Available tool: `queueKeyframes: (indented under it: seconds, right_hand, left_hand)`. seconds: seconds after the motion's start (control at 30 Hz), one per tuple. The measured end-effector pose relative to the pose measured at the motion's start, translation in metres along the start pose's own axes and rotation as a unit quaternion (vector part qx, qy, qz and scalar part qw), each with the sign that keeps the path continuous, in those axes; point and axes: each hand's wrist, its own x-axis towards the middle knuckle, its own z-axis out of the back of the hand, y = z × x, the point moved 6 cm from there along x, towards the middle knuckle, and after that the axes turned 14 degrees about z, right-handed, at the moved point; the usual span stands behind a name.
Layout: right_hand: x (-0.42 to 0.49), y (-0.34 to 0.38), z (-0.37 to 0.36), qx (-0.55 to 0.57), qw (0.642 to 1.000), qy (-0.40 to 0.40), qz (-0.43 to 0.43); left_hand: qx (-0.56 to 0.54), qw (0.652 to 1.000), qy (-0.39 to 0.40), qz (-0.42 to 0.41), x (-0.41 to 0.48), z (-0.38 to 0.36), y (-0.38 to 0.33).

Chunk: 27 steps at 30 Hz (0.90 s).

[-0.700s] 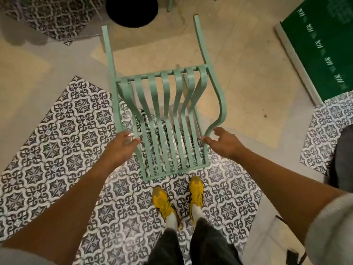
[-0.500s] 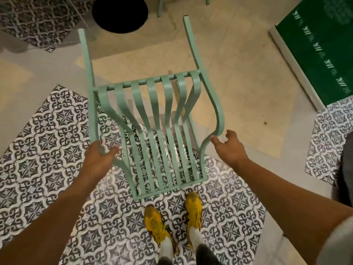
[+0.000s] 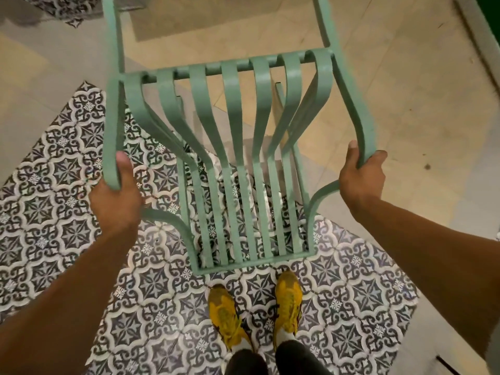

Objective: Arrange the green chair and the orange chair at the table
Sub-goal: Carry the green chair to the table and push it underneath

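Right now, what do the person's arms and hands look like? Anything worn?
Both hands, left hand and right hand, are bare: no gloves, rings or watch visible. Forearms are bare too. A light grey sleeve edge shows at the right frame border; no left sleeve is visible.

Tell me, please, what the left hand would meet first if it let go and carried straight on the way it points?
The left hand points forward along the green chair armrest it grips, so it would probably slide up that armrest toward the chair's front corner. Depth is unclear; beyond that only floor shows.
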Motion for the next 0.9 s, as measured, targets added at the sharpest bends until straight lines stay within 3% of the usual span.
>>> queueKeyframes:
  seconds: [0.2, 0.9]
  right_hand:
    - [-0.001, 0.017, 0.01, -0.045, 0.998, 0.038, -0.002]
    - [-0.052, 0.039, 0.051, -0.102, 0.993, 0.066, -0.01]
  left_hand:
    - [0.046, 0.994, 0.053, 0.084, -0.003, 0.011, -0.016]
    - [0.068, 0.988, 0.058, 0.124, -0.028, 0.072, -0.014]
